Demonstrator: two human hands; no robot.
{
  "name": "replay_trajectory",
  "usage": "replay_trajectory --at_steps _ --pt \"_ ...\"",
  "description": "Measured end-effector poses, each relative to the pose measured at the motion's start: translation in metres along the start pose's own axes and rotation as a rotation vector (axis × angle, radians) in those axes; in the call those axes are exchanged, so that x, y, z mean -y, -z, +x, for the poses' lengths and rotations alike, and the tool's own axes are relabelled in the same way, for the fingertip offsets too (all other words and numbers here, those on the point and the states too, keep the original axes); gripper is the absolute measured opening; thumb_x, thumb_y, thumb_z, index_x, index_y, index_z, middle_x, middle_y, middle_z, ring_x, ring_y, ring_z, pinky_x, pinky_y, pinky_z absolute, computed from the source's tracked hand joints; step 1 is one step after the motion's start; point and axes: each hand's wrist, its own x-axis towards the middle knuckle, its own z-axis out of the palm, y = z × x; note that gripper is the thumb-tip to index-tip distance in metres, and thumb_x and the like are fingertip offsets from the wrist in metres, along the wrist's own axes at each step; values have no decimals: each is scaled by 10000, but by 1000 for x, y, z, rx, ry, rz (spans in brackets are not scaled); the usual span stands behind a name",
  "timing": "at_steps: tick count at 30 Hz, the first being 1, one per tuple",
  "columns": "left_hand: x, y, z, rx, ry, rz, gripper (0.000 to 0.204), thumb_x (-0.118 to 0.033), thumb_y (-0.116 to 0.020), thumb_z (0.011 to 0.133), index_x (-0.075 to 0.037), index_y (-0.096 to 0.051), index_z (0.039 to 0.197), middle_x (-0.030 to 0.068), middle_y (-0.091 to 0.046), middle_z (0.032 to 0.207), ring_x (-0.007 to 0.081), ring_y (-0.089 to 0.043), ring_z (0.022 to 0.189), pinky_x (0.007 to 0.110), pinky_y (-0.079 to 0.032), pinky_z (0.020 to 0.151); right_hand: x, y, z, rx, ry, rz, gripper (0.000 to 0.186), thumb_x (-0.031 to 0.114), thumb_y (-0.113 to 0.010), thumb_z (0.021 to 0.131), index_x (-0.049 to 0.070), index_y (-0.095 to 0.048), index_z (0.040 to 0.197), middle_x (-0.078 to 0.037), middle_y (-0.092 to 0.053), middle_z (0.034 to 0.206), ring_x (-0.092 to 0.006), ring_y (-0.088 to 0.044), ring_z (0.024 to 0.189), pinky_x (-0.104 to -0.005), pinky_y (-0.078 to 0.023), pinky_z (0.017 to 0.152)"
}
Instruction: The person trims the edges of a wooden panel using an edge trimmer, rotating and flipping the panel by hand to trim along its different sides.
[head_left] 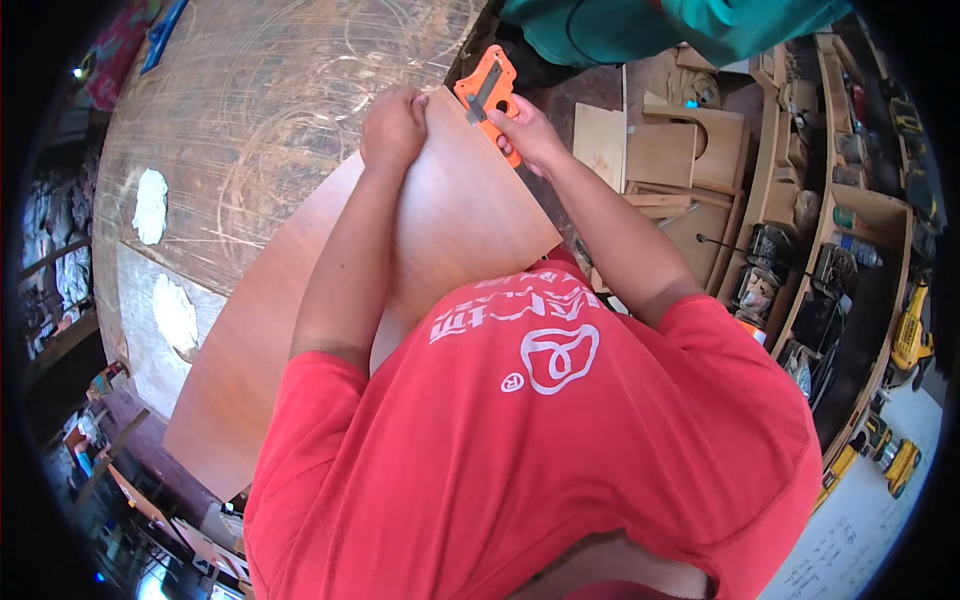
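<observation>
A large thin wooden panel (480, 205), smooth and reddish-brown, lies across the worktable and reaches back to my shirt. My left hand (394, 128) is closed at its far corner, fingers curled at the edge and partly hidden. Just right of that corner, my right hand (530, 137) grips an orange plastic hand tool (490, 85) with a grey metal bar across it. The tool sits against the panel's right edge, its metal bar meeting that edge near the corner. My left forearm crosses over the panel.
The scratched worktable (270, 110) carries two white patches (150, 206). Wood offcuts (662, 155) lie at the right, beside shelves (800, 230) full of tools. Yellow drills (912, 330) are at the far right. Someone in a teal garment (640, 30) stands at the far side.
</observation>
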Motion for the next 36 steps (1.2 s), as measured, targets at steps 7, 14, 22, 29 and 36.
replay_trajectory --at_steps 7,14,22,29,36 --pt "2 -1 1 -24 -15 -2 165 -205 -592 904 -57 -665 910 151 -644 934 351 -603 916 438 -479 804 -16 32 -87 -18 -88 -13 391 173 -656 915 57 -509 1258 20 -608 770 -36 -507 539 -186 -404 473" --pt "5 -2 1 18 16 19 186 -238 -573 910 -66 -643 914 132 -636 959 333 -586 959 440 -474 835 -48 64 -140 -71 -141 -6 553 159 -660 911 7 -399 1374 13 -607 772 -30 -509 542 -178 -413 479" --pt "-1 0 1 23 54 39 190 -253 -572 915 -86 -664 922 131 -648 971 337 -594 957 441 -481 825 -51 66 -128 -37 -133 -5 480 130 -605 944 46 -409 1374 0 -628 872 -40 -507 538 -193 -421 489" --pt "2 -1 -1 12 32 56 180 -241 -575 913 -89 -669 933 137 -651 963 345 -603 932 441 -484 816 -54 77 -169 -56 -159 0 462 144 -643 917 46 -460 1330 14 -596 791 -30 -502 539 -173 -409 478" --pt "2 -2 1 19 49 50 180 -244 -576 912 -95 -675 939 143 -655 970 346 -607 939 443 -482 812 -55 76 -171 -70 -138 61 507 147 -657 912 32 -440 1356 16 -597 811 -21 -499 546 -170 -410 485"
